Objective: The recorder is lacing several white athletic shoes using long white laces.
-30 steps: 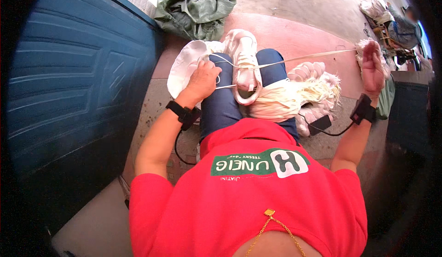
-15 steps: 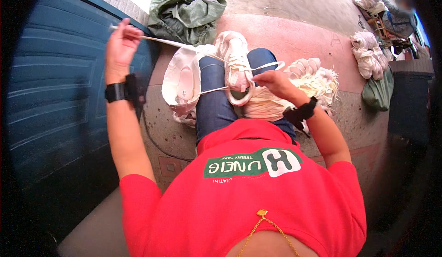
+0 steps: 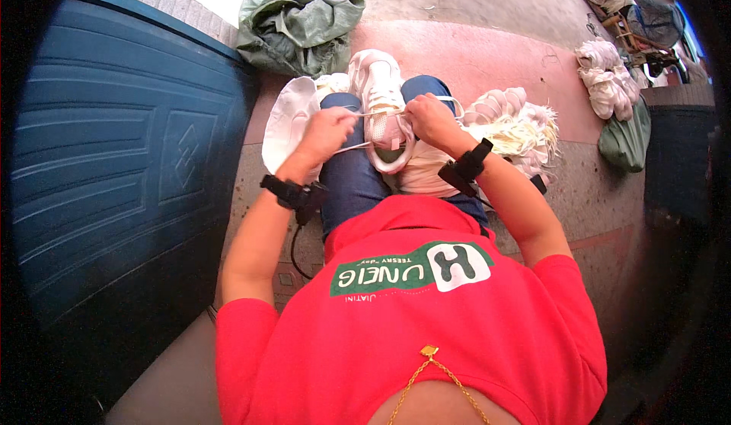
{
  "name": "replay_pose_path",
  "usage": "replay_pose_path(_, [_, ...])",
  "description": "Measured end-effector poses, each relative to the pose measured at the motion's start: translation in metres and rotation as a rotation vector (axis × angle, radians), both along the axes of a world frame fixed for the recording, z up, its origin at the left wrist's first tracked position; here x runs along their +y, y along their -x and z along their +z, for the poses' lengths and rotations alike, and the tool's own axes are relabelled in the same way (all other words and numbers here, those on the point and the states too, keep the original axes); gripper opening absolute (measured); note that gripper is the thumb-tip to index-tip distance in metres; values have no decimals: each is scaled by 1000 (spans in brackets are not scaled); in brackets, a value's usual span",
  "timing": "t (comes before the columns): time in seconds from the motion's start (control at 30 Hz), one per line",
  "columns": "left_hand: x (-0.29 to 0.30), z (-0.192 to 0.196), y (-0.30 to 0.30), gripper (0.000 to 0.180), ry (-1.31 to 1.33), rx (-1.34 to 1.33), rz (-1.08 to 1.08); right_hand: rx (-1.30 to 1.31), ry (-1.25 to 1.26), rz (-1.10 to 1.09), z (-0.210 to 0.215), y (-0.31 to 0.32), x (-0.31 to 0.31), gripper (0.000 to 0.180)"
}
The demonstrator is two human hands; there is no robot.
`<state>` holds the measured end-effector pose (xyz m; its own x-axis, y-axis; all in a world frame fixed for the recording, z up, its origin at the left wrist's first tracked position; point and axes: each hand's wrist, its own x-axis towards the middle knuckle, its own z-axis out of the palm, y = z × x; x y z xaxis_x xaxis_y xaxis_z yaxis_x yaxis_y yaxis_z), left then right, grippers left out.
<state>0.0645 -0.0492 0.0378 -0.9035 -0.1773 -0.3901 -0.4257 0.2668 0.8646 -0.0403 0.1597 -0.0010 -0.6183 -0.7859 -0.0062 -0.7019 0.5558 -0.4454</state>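
A white and pale pink sneaker [image 3: 378,82] lies between my knees, its opening toward me. A white shoelace [image 3: 371,113] runs across its upper. On the left of the shoe, my left hand [image 3: 330,132] is closed on the lace in a pinch. My right hand [image 3: 433,123] touches the shoe's right side with fingers closed, pinching the lace near the eyelets. A loop of lace shows beyond the right hand, and another strand stretches from the shoe toward the left hand. The exact fingertip hold is partly hidden.
A white bag [image 3: 282,124] stands by my left knee. Bundled pale shoes and laces [image 3: 514,124] lie at my right. A green sack [image 3: 301,22] sits ahead, and a blue panelled door [image 3: 114,151] rises at the left. More shoe bundles [image 3: 609,82] rest on a green bag [image 3: 626,143] far right.
My left hand has come down and inward from the far left, where it held the lace stretched out. My right hand has moved left, up against the shoe.
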Motion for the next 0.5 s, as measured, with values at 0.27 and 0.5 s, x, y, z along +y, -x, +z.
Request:
replay_pose_path(0.27, [19,-30,-7,21,241,87,-45,98,-77,35,0,1,-4,8])
replay_pose_path(0.5, [17,-35,-6,25,426,106,31,374,-130,180,11,-10,-14,6])
